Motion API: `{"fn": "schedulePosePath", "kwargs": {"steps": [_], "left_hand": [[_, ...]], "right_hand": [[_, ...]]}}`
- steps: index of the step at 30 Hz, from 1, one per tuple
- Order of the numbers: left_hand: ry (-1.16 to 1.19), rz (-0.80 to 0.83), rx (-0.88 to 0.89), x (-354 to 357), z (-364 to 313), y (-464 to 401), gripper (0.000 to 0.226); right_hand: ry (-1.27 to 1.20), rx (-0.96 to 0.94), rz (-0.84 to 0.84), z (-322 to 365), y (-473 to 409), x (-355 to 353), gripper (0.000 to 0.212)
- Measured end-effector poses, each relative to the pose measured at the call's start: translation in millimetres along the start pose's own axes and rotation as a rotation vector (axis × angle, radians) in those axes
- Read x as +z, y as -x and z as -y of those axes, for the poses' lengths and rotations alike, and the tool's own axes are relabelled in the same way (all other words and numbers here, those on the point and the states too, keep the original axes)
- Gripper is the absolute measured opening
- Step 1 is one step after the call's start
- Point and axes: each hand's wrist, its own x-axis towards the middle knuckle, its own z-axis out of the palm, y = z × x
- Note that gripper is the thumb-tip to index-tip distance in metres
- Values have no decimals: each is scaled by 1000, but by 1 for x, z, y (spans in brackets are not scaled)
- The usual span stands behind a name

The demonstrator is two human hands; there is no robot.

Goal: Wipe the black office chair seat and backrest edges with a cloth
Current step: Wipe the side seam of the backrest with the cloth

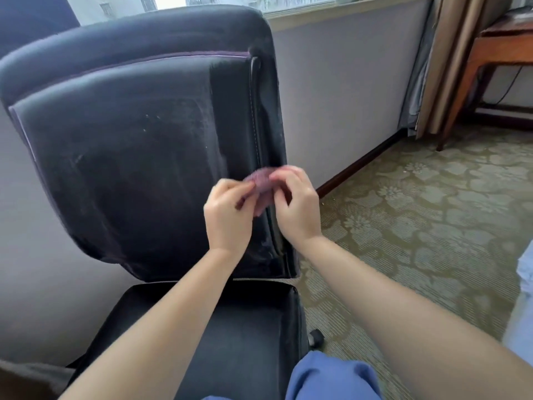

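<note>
A black office chair stands in front of me, its backrest (129, 168) facing me and its seat (253, 336) below my forearms. A small pinkish-purple cloth (261, 184) is bunched in front of the backrest's right edge, beside the stitched seam. My left hand (227, 215) pinches the cloth's left side with curled fingers. My right hand (297, 203) pinches its right side from above. Most of the cloth is hidden between my fingers.
A pale wall (340, 90) under a window runs behind the chair. Patterned green carpet (418, 220) spreads to the right. A wooden table (501, 50) and a beige curtain (452, 59) stand at the back right. A chair caster (315, 337) shows below the seat. My blue-clad knee (331, 376) is at the bottom.
</note>
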Motion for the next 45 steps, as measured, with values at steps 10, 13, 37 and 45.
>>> {"fn": "schedulePosePath", "kwargs": {"steps": [10,13,37,45], "left_hand": [[107,-10,-197,25,23,39,9],[101,63,-294,32,44,69,15],[262,-182,-521,15,-4,52,35],[347,-156,-723,35,18,74,45]], "right_hand": [[19,114,61,-43,50,14,15],[31,185,149,-61,77,18,11],[-107,151,-22,-17,53,3,19],[81,90,73,-55,78,3,21]]}}
